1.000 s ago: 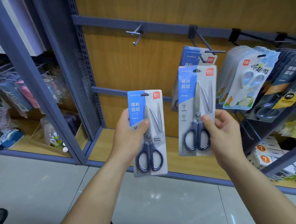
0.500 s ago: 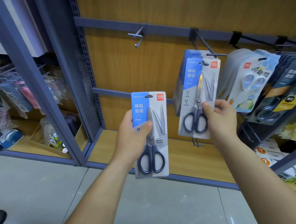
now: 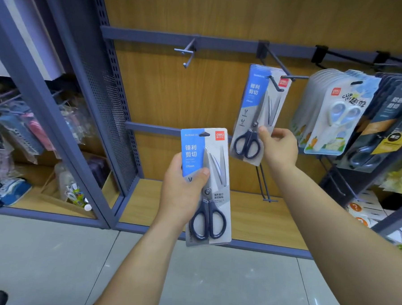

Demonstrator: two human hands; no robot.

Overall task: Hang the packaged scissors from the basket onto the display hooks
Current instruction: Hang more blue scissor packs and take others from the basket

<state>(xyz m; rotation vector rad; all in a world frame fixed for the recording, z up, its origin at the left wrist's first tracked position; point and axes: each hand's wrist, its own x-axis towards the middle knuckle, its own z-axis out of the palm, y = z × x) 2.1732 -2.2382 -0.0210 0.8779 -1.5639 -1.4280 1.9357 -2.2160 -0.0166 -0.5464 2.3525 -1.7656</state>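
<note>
- Upper crossbar (image 3: 224, 42) on the wood-grain back panel (image 3: 174, 99): carries a row of hooks.
- Left hook (image 3: 187, 55): double prong, projecting forward.
- Middle hook (image 3: 281, 71): one blue-and-grey scissor pack (image 3: 256, 104) threaded on it, hanging tilted.
- Right hooks: a stack of white scissor packs (image 3: 332, 117), and dark packs (image 3: 387, 124) beside it.
- Wooden base shelf (image 3: 245, 215): a lower hook (image 3: 264, 186) above it.
- Left bay shelf (image 3: 29, 205): bagged goods (image 3: 68, 189) resting on it.
</note>
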